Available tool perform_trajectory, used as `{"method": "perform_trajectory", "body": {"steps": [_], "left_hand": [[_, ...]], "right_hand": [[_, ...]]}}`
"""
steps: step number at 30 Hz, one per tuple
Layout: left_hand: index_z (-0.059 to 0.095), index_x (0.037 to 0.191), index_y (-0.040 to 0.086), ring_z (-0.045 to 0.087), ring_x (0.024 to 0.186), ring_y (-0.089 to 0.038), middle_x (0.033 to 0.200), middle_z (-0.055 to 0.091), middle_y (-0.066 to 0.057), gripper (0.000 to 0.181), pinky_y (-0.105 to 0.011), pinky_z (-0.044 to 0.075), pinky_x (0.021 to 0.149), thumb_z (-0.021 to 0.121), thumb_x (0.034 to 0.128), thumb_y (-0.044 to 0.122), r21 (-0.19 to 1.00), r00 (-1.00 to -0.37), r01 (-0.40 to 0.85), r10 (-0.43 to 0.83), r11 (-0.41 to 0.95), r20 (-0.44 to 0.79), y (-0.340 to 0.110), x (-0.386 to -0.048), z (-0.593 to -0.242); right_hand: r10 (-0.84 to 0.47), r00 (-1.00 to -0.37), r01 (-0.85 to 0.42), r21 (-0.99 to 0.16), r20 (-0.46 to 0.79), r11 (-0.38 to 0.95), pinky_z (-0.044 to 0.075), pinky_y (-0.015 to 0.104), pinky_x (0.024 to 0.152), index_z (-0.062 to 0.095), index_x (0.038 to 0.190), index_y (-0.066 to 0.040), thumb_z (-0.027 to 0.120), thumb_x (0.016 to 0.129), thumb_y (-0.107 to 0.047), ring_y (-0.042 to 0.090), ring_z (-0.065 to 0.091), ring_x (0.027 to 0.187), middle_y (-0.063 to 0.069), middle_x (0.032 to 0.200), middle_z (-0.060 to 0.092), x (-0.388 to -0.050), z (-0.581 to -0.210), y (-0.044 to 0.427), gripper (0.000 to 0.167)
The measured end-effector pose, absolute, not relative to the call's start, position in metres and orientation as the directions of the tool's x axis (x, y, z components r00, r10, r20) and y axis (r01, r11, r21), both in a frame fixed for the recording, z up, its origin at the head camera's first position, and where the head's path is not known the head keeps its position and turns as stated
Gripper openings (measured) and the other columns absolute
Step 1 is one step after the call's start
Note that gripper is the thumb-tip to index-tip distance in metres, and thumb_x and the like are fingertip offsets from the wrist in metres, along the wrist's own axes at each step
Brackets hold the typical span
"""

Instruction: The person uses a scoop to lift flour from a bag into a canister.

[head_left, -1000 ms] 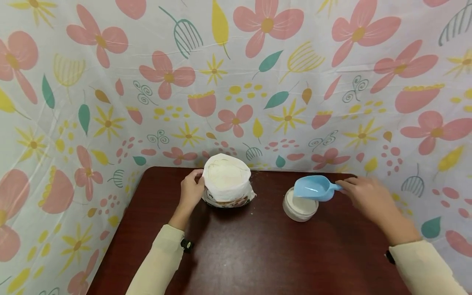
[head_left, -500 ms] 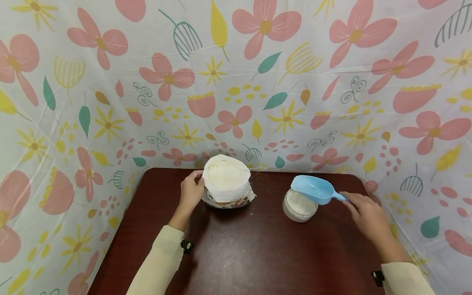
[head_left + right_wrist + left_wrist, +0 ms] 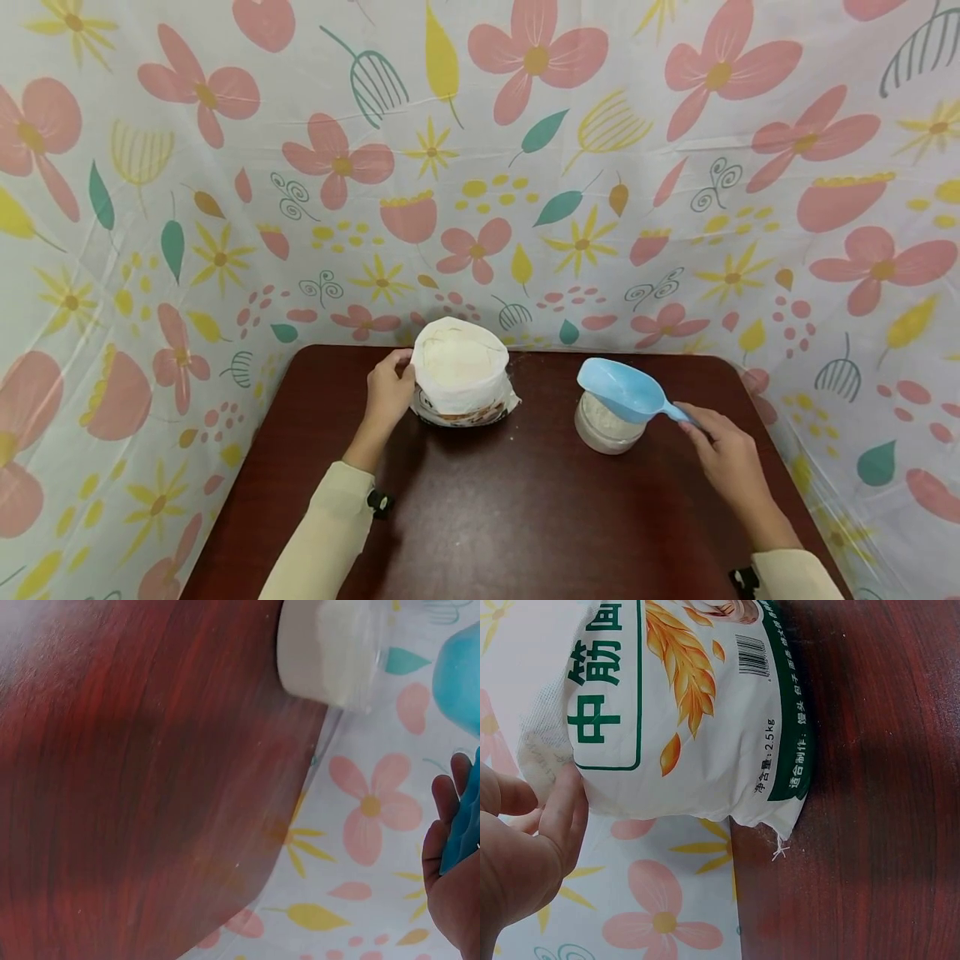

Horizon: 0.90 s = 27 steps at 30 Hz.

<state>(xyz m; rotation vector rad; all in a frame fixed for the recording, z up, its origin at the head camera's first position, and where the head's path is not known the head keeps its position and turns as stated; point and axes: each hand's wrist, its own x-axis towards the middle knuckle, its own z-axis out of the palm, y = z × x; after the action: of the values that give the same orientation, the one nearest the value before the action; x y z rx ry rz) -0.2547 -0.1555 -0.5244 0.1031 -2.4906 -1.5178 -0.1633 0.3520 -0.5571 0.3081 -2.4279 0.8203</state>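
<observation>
A white flour bag [image 3: 467,395], rolled open at the top and full of pale flour, stands at the back of the table. My left hand [image 3: 388,398] pinches its rim between thumb and fingers; the left wrist view shows the bag's printed side [image 3: 682,697] with a wheat ear. Gripped by its handle in my right hand [image 3: 726,460], a light blue scoop [image 3: 630,393] is held over a round clear jar [image 3: 606,435] and hides part of its mouth. Whitish flour shows inside the jar. The right wrist view catches only part of the scoop [image 3: 459,682].
The dark red-brown table [image 3: 495,517] carries the bag and jar near its back edge. A flower-printed cloth [image 3: 570,167] hangs right behind and along both sides. Small white specks lie on the table near the bag.
My right hand has moved left and nearer to me, taking the scoop further across the jar's mouth. My left hand stays on the bag's rim.
</observation>
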Motion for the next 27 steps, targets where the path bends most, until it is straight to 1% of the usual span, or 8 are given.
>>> {"method": "perform_trajectory", "body": {"steps": [4, 10, 13, 16, 20, 23, 25, 27], "left_hand": [[0.071, 0.125, 0.007, 0.069, 0.077, -0.019, 0.114, 0.071, -0.014, 0.026, -0.029, 0.062, 0.066, 0.057, 0.1029, 0.011, 0.888, -0.973, 0.053, -0.176, 0.456, 0.148, -0.156, -0.255, -0.524], [0.072, 0.123, 0.007, 0.067, 0.075, -0.02, 0.112, 0.072, -0.013, 0.025, -0.031, 0.06, 0.064, 0.058, 0.1023, 0.009, 0.876, -0.969, 0.068, -0.179, 0.477, 0.172, -0.156, -0.256, -0.526], [0.072, 0.123, 0.008, 0.067, 0.077, -0.02, 0.112, 0.072, -0.013, 0.025, -0.03, 0.06, 0.064, 0.058, 0.1021, 0.01, 0.873, -0.968, 0.069, -0.179, 0.482, 0.176, -0.156, -0.256, -0.526], [0.072, 0.123, 0.007, 0.068, 0.079, -0.021, 0.113, 0.073, -0.013, 0.026, -0.029, 0.06, 0.064, 0.058, 0.1018, 0.01, 0.873, -0.967, 0.074, -0.178, 0.483, 0.18, -0.156, -0.255, -0.525], [0.072, 0.123, 0.006, 0.07, 0.081, -0.022, 0.113, 0.072, -0.015, 0.026, -0.028, 0.061, 0.064, 0.058, 0.1017, 0.01, 0.881, -0.968, 0.076, -0.178, 0.467, 0.178, -0.155, -0.255, -0.525], [0.072, 0.123, 0.006, 0.07, 0.081, -0.022, 0.112, 0.072, -0.015, 0.026, -0.027, 0.062, 0.063, 0.058, 0.102, 0.01, 0.888, -0.969, 0.069, -0.18, 0.455, 0.168, -0.155, -0.255, -0.526], [0.072, 0.124, 0.006, 0.07, 0.08, -0.021, 0.112, 0.072, -0.015, 0.026, -0.028, 0.062, 0.063, 0.058, 0.1021, 0.01, 0.888, -0.97, 0.066, -0.179, 0.454, 0.163, -0.155, -0.255, -0.526], [0.072, 0.124, 0.006, 0.07, 0.08, -0.021, 0.112, 0.072, -0.014, 0.026, -0.028, 0.062, 0.063, 0.058, 0.1021, 0.01, 0.887, -0.97, 0.066, -0.178, 0.457, 0.164, -0.155, -0.255, -0.526]], "right_hand": [[-0.05, -0.812, -0.398, -0.488, 0.581, 0.777, 0.027, -0.009, 0.097, 0.074, 0.125, -0.008, 0.074, 0.091, 0.003, -0.028, 0.041, 0.117, 0.011, 0.116, 0.075, -0.167, -0.556, 0.341, 0.036], [-0.065, -0.801, -0.424, -0.487, 0.594, 0.764, 0.029, -0.007, 0.099, 0.074, 0.126, -0.011, 0.074, 0.091, 0.003, -0.022, 0.045, 0.119, 0.009, 0.118, 0.075, -0.174, -0.554, 0.326, 0.039], [-0.076, -0.798, -0.433, -0.481, 0.597, 0.762, 0.031, -0.006, 0.099, 0.074, 0.127, -0.013, 0.074, 0.091, 0.002, -0.014, 0.051, 0.117, 0.008, 0.12, 0.074, -0.18, -0.549, 0.318, 0.039], [-0.085, -0.797, -0.437, -0.473, 0.598, 0.765, 0.031, -0.005, 0.099, 0.074, 0.127, -0.013, 0.074, 0.092, 0.0, 0.002, 0.059, 0.114, 0.007, 0.121, 0.074, -0.186, -0.542, 0.309, 0.038], [-0.105, -0.794, -0.445, -0.456, 0.598, 0.771, 0.033, -0.003, 0.097, 0.074, 0.128, -0.014, 0.073, 0.094, -0.002, 0.02, 0.065, 0.11, 0.005, 0.121, 0.074, -0.195, -0.529, 0.298, 0.037], [-0.136, -0.785, -0.471, -0.44, 0.604, 0.765, 0.036, 0.0, 0.096, 0.074, 0.129, -0.014, 0.073, 0.094, -0.002, 0.024, 0.066, 0.11, 0.005, 0.122, 0.074, -0.201, -0.518, 0.289, 0.036], [-0.163, -0.774, -0.496, -0.425, 0.612, 0.757, 0.039, 0.004, 0.094, 0.073, 0.128, -0.014, 0.073, 0.094, -0.002, 0.023, 0.066, 0.109, 0.005, 0.122, 0.074, -0.205, -0.512, 0.284, 0.037], [-0.185, -0.765, -0.515, -0.412, 0.617, 0.752, 0.045, 0.012, 0.091, 0.074, 0.128, -0.014, 0.074, 0.093, -0.001, 0.022, 0.066, 0.108, 0.005, 0.122, 0.074, -0.209, -0.505, 0.279, 0.038]]}}
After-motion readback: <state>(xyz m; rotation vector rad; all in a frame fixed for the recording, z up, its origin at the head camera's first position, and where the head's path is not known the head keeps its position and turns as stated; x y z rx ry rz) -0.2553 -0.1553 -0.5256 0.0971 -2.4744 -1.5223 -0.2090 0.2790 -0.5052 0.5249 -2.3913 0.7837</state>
